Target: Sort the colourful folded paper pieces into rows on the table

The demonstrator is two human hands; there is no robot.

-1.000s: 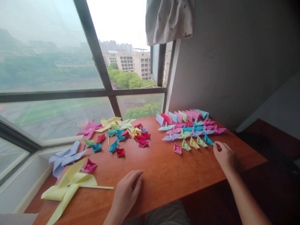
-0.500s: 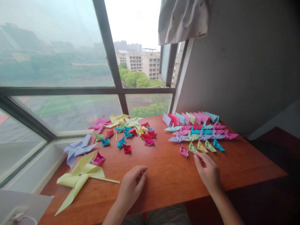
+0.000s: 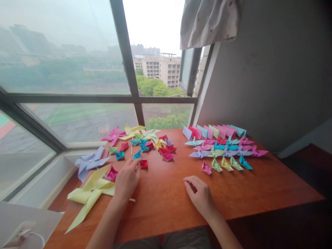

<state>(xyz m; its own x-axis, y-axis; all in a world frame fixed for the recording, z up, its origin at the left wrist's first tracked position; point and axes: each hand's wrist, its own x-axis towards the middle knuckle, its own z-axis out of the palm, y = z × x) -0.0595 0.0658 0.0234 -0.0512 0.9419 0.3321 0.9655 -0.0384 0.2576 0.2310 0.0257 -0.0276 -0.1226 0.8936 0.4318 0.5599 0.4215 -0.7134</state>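
Observation:
My left hand (image 3: 127, 179) reaches over the left part of the table, fingers bent, fingertips at the left edge of a small red paper boat (image 3: 144, 164). Its thumb is hidden, so I cannot tell whether it grips the boat. A blue paper boat (image 3: 137, 155) lies just beyond these fingers, partly covered. My right hand (image 3: 199, 192) rests low over the middle of the table, fingers loosely curled with a gap to the thumb, holding nothing. Ahead of it to the right stands a row of paper boats, with a pink boat (image 3: 206, 167) at its left end and a blue one (image 3: 245, 163) at its right.
A yellow pinwheel (image 3: 89, 193) and a lavender pinwheel (image 3: 90, 160) lie on the left. More pinwheels and several boats cluster near the window. Behind the boat row, paper cranes (image 3: 230, 152) and folded paper pieces (image 3: 215, 131) stand in rows on the wooden table (image 3: 166, 214).
My left hand has moved forward and left to the red boat. My right hand has drawn back left, away from the boat row. The view has shifted slightly.

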